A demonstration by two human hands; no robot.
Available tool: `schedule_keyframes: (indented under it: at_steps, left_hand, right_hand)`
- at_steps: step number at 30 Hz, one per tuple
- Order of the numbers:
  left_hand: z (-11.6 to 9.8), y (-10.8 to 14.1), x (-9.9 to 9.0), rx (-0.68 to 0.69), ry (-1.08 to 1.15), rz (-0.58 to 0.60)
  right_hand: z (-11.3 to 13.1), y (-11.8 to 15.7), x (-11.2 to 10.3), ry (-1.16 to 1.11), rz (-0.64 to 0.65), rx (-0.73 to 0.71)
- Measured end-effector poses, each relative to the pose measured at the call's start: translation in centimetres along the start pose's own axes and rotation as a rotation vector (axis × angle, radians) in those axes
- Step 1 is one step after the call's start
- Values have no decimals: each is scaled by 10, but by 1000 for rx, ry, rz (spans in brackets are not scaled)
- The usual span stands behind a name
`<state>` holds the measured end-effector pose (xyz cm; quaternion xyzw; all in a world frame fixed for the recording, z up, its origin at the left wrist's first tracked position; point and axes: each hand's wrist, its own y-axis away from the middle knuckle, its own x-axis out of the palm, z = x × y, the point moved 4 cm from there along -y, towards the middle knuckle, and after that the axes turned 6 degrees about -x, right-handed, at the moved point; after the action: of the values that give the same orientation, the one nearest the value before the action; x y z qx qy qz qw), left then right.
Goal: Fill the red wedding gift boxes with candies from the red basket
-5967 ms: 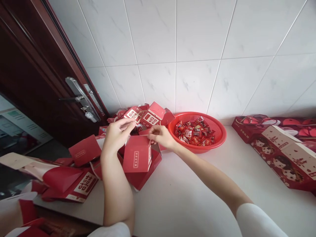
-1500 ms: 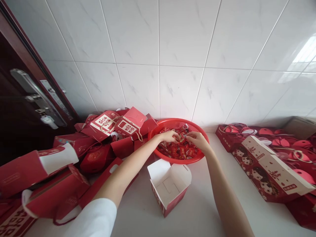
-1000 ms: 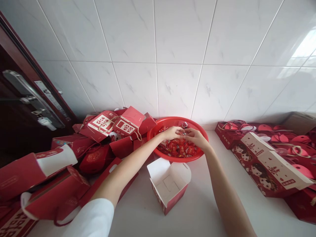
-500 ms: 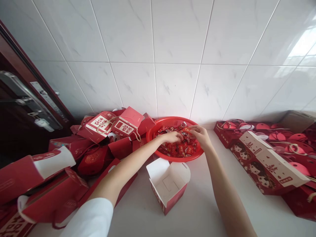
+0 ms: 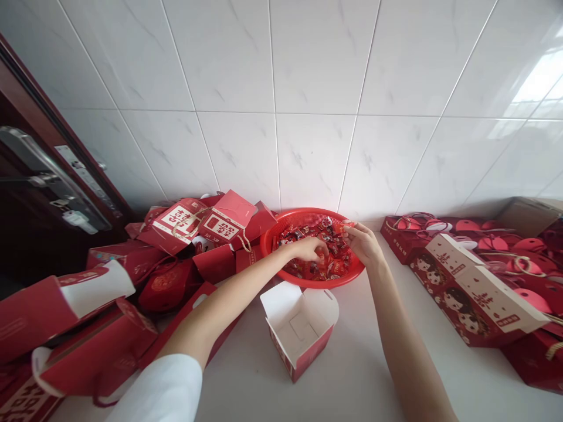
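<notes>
Item: one red plastic basket [image 5: 323,284], round, perforated, at the far side of the surface [image 5: 360,351] near the tiled wall [image 5: 308,58], its raised rim keeping the loose contents together. Contents: wrapped sweets [image 5: 336,268], small, glossy, crinkled, mostly red. Left hand [image 5: 310,250]: inside the basket, fingers loosely curled down among the sweets; whether it grips one cannot be told. Right hand [image 5: 364,241]: over the basket's right rim, nearly closed, thumb and fingertips pinching a small red packet [image 5: 349,223], apparently a light grip suited to thin, slippery wrapping. Item: one open box [image 5: 308,358], folded card, red outside, matt white inside, upright just on the near side of the basket, probably placed there for easy reach; its raised flaps leave the square mouth exposed. Left: a pile of red cartons [image 5: 220,227], smooth card, some tilted, several with cord handles, seemingly heaped because their angled shapes do not nest. Right: a long row of dark red boxes [image 5: 468,296] with printed figures and cream upper panels. Far left: a dark door [image 5: 13,202] with a metal handle and hanging keys [image 5: 75,219].
</notes>
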<state>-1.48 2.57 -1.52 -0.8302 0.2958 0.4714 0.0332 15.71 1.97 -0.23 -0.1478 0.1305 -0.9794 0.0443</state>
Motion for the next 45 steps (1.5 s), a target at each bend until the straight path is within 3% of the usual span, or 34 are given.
schedule_keyframes:
  at_steps: [6, 14, 20, 26, 29, 34, 37, 40, 45]
  left_hand:
    - [4, 3, -23, 80, 459, -375]
    - [4, 1, -26, 115, 604, -485]
    - [1, 1, -23, 120, 579, -419]
    - [-12, -6, -13, 94, 208, -106]
    - [-28, -21, -5, 81, 89, -28]
    - [-56, -54, 24, 16, -110, 77]
    - [-59, -64, 36, -37, -171, 105]
    - [-54, -66, 36, -53, -175, 103]
    - [-39, -62, 9, -37, -79, -40]
  right_hand:
    - [0, 1, 2, -8, -28, 21]
    - [1, 8, 13, 169, 29, 22]
    - [2, 8, 14, 136, 69, 27]
    - [1, 3, 4, 42, -113, -47]
    - [-1, 2, 1, 33, -152, -59]
    - [-1, 2, -2, -3, -194, -51]
    - [0, 3, -4, -19, -227, -70]
    - [0, 2, -5, -86, -278, -74]
    - [-4, -1, -10, -195, -352, -100]
